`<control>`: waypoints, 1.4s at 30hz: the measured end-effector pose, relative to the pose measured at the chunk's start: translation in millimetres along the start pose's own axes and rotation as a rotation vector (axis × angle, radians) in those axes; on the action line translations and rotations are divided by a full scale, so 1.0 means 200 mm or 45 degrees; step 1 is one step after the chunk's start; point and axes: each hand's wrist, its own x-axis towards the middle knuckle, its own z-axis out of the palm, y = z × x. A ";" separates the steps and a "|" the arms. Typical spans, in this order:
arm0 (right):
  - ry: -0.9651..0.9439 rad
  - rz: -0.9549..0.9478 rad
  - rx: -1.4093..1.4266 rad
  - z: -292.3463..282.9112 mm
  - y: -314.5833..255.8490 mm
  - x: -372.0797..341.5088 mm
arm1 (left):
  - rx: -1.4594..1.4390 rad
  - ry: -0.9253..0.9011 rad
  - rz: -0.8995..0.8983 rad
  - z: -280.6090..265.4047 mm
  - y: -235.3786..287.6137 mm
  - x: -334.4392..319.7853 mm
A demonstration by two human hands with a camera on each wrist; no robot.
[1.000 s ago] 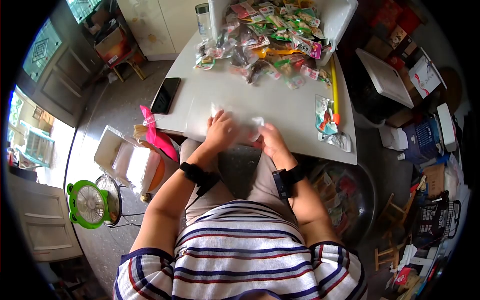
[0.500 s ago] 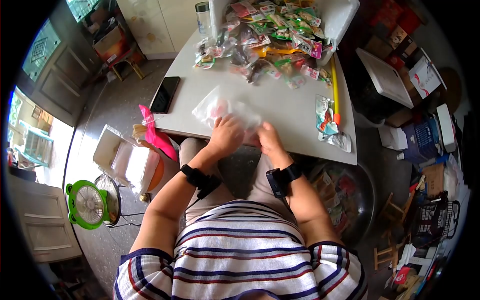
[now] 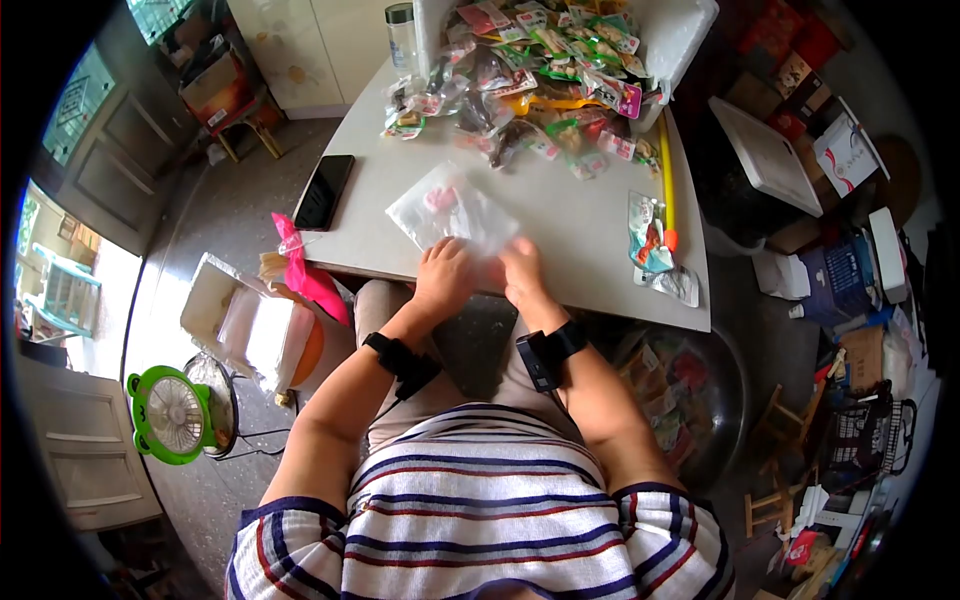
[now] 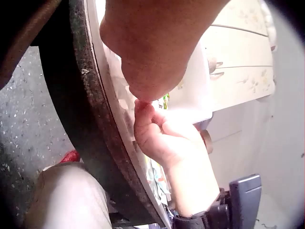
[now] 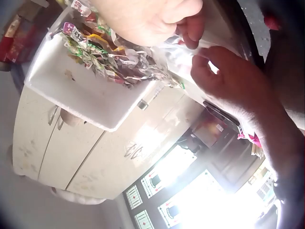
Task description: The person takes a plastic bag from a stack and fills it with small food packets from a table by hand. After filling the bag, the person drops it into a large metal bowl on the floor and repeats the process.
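A clear plastic bag with a pink print is spread over the table's near edge, its lower side toward the person. My left hand pinches the bag's near edge between thumb and fingers, as the right wrist view shows of that left hand. Close beside it, my right hand has its fingers curled in at the bag's right corner, thumb against them. In the left wrist view the right hand meets the left at the fingertips, where the bag is mostly hidden.
A heap of small food packets spills from a white foam box. On the table lie a phone, a yellow stick and two packets. A box of plastic bags stands left, a basin right.
The plastic bag was blurred and bunched near the hands; it now lies spread out flatter beyond them. The right hand has shifted slightly left, closer to the left hand.
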 end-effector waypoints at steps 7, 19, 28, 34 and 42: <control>-0.121 -0.007 -0.132 0.01 -0.05 0.07 | 0.005 0.029 -0.047 0.03 -0.07 0.04; 0.098 -1.120 -1.805 0.09 -0.26 0.70 | 0.069 0.151 -0.022 0.02 -0.04 0.04; 0.000 -1.258 -2.214 0.16 -0.23 0.76 | 0.085 0.135 -0.034 0.02 -0.05 0.03; 0.002 -1.300 -2.076 -0.16 -0.24 0.67 | 0.062 0.131 -0.037 0.02 -0.04 0.04; 0.002 -1.513 -1.674 -0.44 -0.25 0.23 | 0.072 0.113 -0.047 0.01 -0.04 0.03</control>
